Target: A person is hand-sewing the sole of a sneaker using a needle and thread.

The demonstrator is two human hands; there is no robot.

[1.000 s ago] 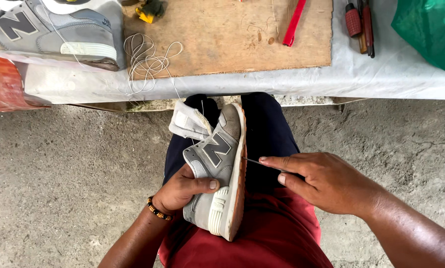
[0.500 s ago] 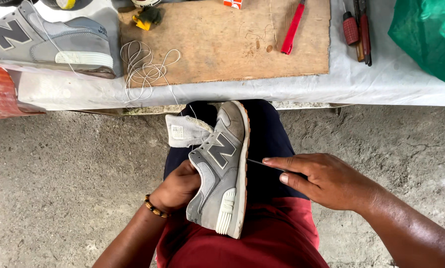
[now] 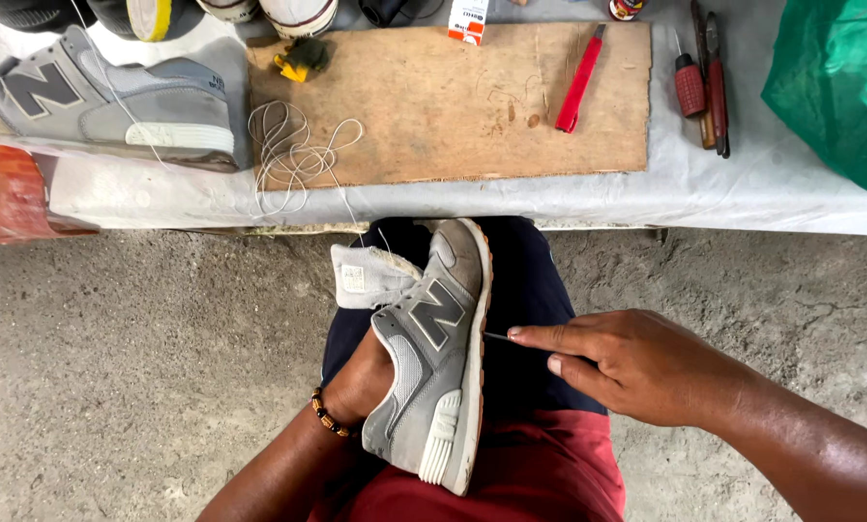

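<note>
Grey sneaker lies on its side across the person's lap, sole edge facing the right fingers. Left hand is tucked inside or behind the sneaker, fingers hidden, grip can't tell. Right hand sits just beside the sole, thumb and forefinger pinched narrow on a thin needle whose tip touches the sole edge. Beyond the fingertips: white thread looped on a wooden board, second grey sneaker, red tool, screwdrivers.
</note>
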